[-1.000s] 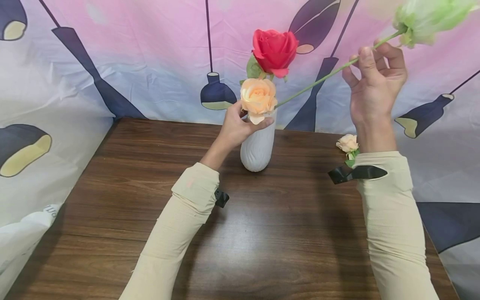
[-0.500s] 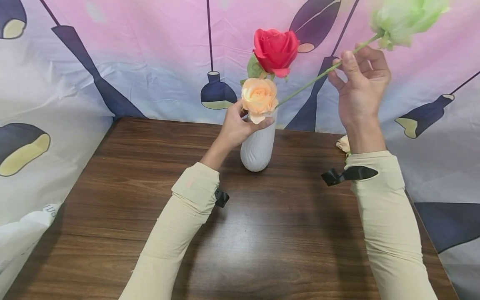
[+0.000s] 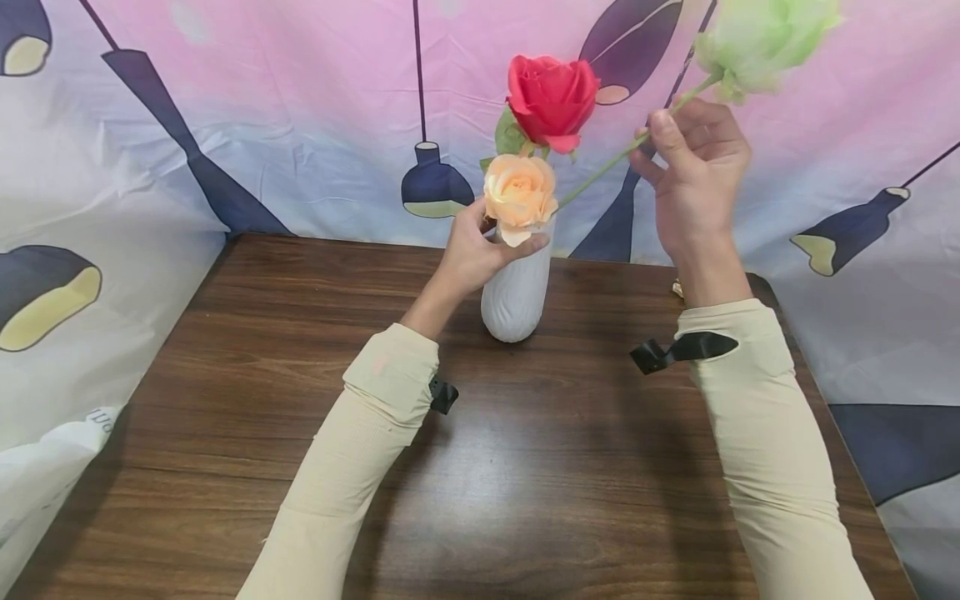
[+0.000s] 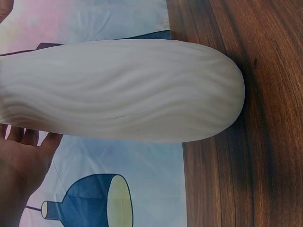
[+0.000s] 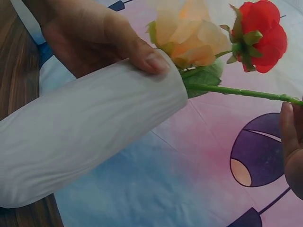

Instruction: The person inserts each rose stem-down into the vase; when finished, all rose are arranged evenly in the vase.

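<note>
A white vase (image 3: 516,292) with wavy ridges stands on the brown wooden table (image 3: 480,475). My left hand (image 3: 472,252) grips it near the mouth, thumb across the near side. A peach rose (image 3: 520,192) and a red rose (image 3: 553,100) rise from the mouth. Over to the right, my right hand (image 3: 701,179) pinches the green stem (image 5: 241,92) of a pale green flower (image 3: 765,46) between thumb and fingers. In the right wrist view that stem slants into the vase mouth; its lower end is hidden inside.
Mostly hidden behind the right wrist, a small peach flower (image 3: 677,288) lies near the table's far right corner. A patterned cloth (image 3: 315,125) hangs close behind the table. White plastic (image 3: 56,458) shows at the left edge.
My right hand has moved left with the green flower, bringing its stem closer to upright. The right forearm now covers most of the peach flower on the table. My left hand stays put.
</note>
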`<control>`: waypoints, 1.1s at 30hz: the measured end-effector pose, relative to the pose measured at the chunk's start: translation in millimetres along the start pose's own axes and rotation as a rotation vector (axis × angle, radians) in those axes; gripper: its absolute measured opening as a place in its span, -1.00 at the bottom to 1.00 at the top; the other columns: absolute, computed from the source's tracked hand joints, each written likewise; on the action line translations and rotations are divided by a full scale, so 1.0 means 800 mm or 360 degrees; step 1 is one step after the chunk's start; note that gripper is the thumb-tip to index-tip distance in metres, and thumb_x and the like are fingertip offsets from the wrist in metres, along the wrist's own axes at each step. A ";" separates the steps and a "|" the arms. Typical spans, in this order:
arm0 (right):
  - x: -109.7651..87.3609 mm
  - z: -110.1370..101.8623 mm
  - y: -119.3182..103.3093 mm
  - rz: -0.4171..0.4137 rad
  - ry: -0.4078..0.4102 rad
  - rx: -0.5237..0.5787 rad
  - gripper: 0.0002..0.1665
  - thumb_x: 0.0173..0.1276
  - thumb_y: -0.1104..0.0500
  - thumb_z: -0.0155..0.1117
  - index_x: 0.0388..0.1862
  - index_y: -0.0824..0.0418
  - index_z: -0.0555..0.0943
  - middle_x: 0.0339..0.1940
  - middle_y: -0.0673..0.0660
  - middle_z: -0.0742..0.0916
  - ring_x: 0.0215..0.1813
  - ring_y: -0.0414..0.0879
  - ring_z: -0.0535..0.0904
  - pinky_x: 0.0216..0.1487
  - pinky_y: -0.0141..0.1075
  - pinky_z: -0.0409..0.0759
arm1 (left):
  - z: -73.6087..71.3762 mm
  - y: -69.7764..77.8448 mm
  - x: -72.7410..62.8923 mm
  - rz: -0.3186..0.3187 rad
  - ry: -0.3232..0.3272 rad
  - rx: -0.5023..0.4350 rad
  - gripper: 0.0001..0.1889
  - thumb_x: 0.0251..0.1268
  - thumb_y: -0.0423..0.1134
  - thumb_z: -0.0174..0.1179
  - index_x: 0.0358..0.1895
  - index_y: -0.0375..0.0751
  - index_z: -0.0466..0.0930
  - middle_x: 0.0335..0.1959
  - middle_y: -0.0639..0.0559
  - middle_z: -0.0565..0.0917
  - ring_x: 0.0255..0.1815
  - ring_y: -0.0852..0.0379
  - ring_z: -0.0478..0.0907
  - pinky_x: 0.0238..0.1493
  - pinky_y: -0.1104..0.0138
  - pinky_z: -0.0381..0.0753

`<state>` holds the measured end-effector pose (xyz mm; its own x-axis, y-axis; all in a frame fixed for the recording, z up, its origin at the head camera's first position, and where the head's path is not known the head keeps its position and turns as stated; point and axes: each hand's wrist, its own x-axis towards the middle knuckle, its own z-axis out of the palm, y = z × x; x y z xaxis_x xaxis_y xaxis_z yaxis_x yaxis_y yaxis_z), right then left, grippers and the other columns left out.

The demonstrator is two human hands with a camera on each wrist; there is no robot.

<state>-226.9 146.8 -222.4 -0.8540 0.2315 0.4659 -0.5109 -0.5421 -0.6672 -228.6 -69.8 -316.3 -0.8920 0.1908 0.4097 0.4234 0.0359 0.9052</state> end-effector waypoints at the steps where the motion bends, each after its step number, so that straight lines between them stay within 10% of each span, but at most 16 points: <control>1: 0.000 0.001 0.002 -0.0011 -0.0013 -0.0026 -0.82 0.25 0.54 0.35 -0.33 0.30 0.68 -0.50 0.15 0.75 -0.43 -0.06 0.68 -0.44 -0.31 0.72 | 0.000 0.000 0.000 0.0008 -0.0003 0.0000 -0.29 0.04 -0.38 0.48 0.35 -0.27 0.48 0.27 -0.17 0.63 0.20 0.05 0.63 0.24 0.13 0.64; 33: -0.013 0.001 0.028 0.0060 -0.0105 -0.0129 -0.72 0.34 0.53 0.25 -0.30 0.18 0.72 -0.45 0.05 0.77 -0.38 -0.14 0.72 -0.35 -0.33 0.76 | 0.000 0.002 -0.001 -0.0004 0.0002 0.0021 -0.31 0.06 -0.37 0.47 0.34 -0.27 0.49 0.26 -0.16 0.63 0.18 0.08 0.62 0.21 0.22 0.65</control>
<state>-229.6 132.0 -241.8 -0.8658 0.1574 0.4751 -0.4873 -0.4816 -0.7284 -227.1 -69.5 -314.9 -0.8933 0.1894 0.4077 0.4233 0.0493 0.9046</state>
